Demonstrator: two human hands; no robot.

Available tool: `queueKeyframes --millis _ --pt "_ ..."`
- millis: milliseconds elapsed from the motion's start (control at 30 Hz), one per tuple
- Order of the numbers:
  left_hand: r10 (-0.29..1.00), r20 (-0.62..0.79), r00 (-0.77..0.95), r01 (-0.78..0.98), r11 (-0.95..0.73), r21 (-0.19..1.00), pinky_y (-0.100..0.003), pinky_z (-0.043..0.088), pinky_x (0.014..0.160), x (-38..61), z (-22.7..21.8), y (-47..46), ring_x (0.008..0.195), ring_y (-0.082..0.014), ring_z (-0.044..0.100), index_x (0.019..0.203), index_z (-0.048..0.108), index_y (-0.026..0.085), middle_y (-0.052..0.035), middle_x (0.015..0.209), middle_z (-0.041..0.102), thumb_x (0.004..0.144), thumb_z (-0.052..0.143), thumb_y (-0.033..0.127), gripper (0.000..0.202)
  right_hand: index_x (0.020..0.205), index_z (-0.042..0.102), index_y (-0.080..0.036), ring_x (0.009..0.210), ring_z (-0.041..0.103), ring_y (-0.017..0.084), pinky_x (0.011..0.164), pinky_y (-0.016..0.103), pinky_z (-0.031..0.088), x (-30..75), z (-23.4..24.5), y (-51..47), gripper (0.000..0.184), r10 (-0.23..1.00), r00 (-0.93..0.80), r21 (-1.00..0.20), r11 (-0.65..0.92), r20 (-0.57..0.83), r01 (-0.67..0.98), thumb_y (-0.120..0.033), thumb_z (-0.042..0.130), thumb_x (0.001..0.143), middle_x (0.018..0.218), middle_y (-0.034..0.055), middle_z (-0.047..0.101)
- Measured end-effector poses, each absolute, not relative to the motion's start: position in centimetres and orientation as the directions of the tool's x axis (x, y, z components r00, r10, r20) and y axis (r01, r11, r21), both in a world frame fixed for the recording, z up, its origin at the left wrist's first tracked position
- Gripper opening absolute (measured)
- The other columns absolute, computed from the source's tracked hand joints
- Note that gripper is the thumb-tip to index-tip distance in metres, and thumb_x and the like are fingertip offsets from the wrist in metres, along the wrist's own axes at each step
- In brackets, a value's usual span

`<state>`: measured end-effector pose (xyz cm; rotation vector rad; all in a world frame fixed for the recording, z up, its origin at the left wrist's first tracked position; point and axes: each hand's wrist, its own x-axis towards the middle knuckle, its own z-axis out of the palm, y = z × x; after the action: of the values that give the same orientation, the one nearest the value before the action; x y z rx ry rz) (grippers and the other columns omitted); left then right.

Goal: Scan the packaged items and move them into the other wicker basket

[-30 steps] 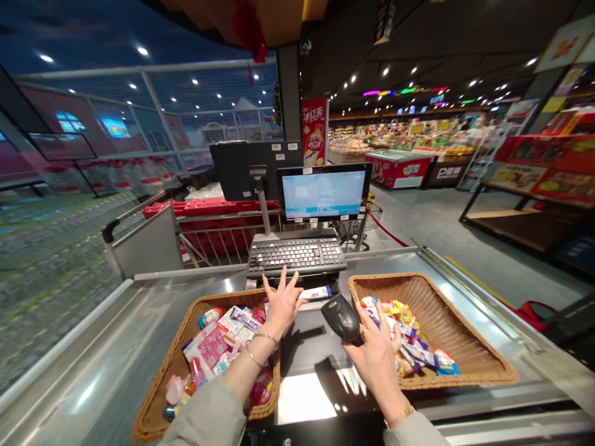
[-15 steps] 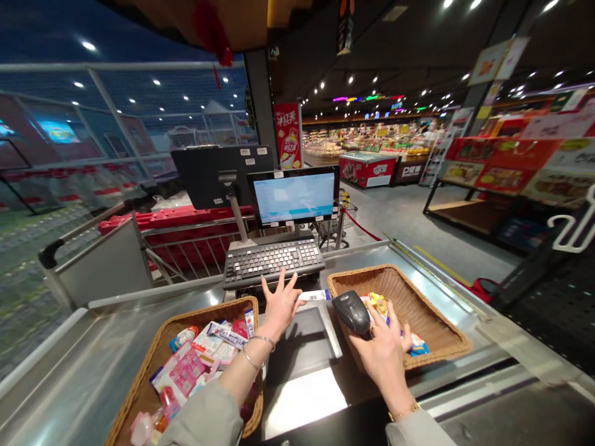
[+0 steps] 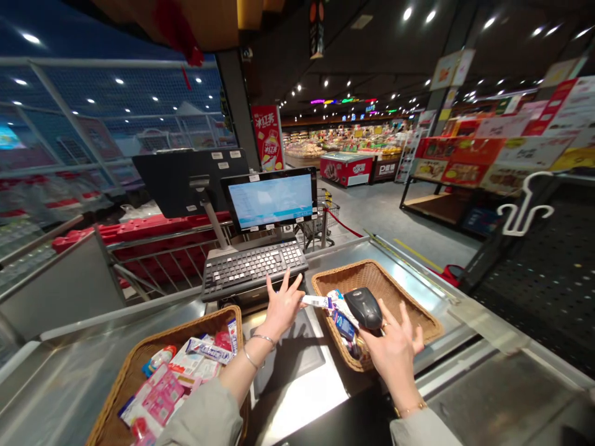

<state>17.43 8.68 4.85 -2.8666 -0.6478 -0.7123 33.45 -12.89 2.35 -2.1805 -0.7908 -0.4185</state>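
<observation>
My left hand (image 3: 282, 311) pinches one end of a small white wrapped candy bar (image 3: 316, 301) between thumb and finger, other fingers spread. The bar has a barcode and a purple end, which reaches over the near-left rim of the right wicker basket (image 3: 421, 303). In my right hand (image 3: 394, 347) is a black barcode scanner (image 3: 363, 308), above that basket and right of the bar; some fingers stick out. Several small snack packets (image 3: 343, 323) lie in the basket's left part, partly hidden by the scanner. Below my left forearm, the left wicker basket (image 3: 124, 370) holds several wrapped sweets (image 3: 210, 349).
A keyboard (image 3: 253, 267) sits just beyond my left hand, under a lit monitor (image 3: 272, 199). Another dark screen (image 3: 186, 183) stands behind to the left. The metal counter (image 3: 60, 365) runs under both baskets. White hangers (image 3: 525, 207) hang at the right.
My view has turned rightward. The scanner has shifted right relative to the right basket, uncovering packets at its left side. My left hand keeps hold of the candy bar, now reaching over the basket's rim.
</observation>
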Motion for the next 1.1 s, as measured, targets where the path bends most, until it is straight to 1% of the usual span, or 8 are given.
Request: queueKeyframes --millis 267,433,567,700,800,900,967,1100 --pt "0.277 0.407 0.87 0.32 -0.947 -0.041 -0.085 -0.004 0.107 19.7 5.3 8.2 0.149 -0.038 0.028 0.097 0.071 0.028 -0.0045 0.149 0.055 0.089 0.068 0.031 0.01 0.103 0.075 -0.022 0.141 0.034 0.035 0.113 0.062 0.011 35.1 1.9 -14.3 0.048 0.327 0.779 -0.552 -0.563 0.535 0.615 -0.058 0.05 0.085 0.129 0.0101 0.068" --pt "0.18 0.382 0.907 0.225 -0.971 -0.076 -0.083 -0.007 0.108 21.1 5.2 8.3 0.15 -0.0372 0.025 0.103 0.069 0.028 -0.006 0.149 0.054 0.09 0.066 0.028 0.013 0.087 0.076 -0.023 0.141 0.036 0.036 0.114 0.061 0.01 36.0 1.6 -15.1 0.042 0.256 0.809 -0.588 -0.578 0.528 0.566 -0.057 0.052 0.082 0.129 0.0086 0.068" --pt "0.081 0.37 0.926 0.147 -0.977 -0.152 -0.081 -0.012 0.109 22.4 4.5 8.7 0.152 -0.0342 0.021 0.102 0.069 0.027 -0.0057 0.149 0.054 0.093 0.061 0.023 0.012 0.093 0.076 -0.022 0.142 0.036 0.036 0.113 0.061 0.009 36.8 1.2 -15.6 0.044 0.221 0.824 -0.599 -0.592 0.522 0.539 -0.057 0.052 0.08 0.129 0.0091 0.069" --pt "-0.041 0.345 0.938 0.032 -0.979 -0.202 -0.079 -0.014 0.11 23.9 4.2 8.8 0.152 -0.0314 0.021 0.104 0.068 0.029 -0.0017 0.15 0.054 0.096 0.058 0.025 0.013 0.104 0.074 -0.022 0.14 0.038 0.034 0.114 0.059 0.009 37.5 1.1 -16.2 0.052 0.205 0.83 -0.594 -0.611 0.519 0.523 -0.06 0.051 0.078 0.129 0.0099 0.068" --pt "-0.114 0.328 0.938 -0.044 -0.976 -0.212 -0.077 -0.014 0.111 25.1 4.3 8.2 0.153 -0.0287 0.02 0.11 0.067 0.034 0.0017 0.15 0.053 0.098 0.054 0.027 0.019 0.102 0.074 -0.023 0.14 0.039 0.034 0.114 0.059 0.01 37.9 1.2 -16.7 0.051 0.197 0.832 -0.589 -0.622 0.519 0.516 -0.062 0.051 0.078 0.129 0.0084 0.069" --pt "-0.077 0.353 0.932 -0.002 -0.978 -0.208 -0.076 -0.013 0.113 26.2 4.4 7.4 0.154 -0.0281 0.014 0.132 0.056 0.039 -0.0004 0.156 0.045 0.099 0.051 0.026 0.037 0.102 0.075 -0.024 0.139 0.037 0.034 0.115 0.058 0.01 38.2 1.3 -17.0 0.052 0.203 0.83 -0.575 -0.635 0.52 0.516 -0.063 0.05 0.079 0.128 0.0086 0.069" --pt "-0.006 0.382 0.924 0.075 -0.977 -0.197 -0.075 -0.014 0.114 26.7 4.3 7.1 0.154 -0.029 0.011 0.143 0.046 0.038 -0.003 0.16 0.039 0.099 0.049 0.024 0.047 0.108 0.074 -0.022 0.138 0.038 0.034 0.115 0.058 0.011 38.4 1.2 -17.1 0.056 0.198 0.831 -0.568 -0.645 0.521 0.51 -0.064 0.05 0.079 0.128 0.0106 0.069" --pt "0.086 0.402 0.912 0.166 -0.971 -0.169 -0.074 -0.017 0.113 26.7 4.2 7.2 0.154 -0.0302 0.013 0.146 0.044 0.034 -0.0058 0.161 0.035 0.098 0.047 0.021 0.05 0.111 0.073 -0.022 0.138 0.039 0.034 0.114 0.059 0.013 38.6 1.1 -16.9 0.057 0.196 0.84 -0.571 -0.654 0.506 0.497 -0.063 0.05 0.079 0.128 0.011 0.068"
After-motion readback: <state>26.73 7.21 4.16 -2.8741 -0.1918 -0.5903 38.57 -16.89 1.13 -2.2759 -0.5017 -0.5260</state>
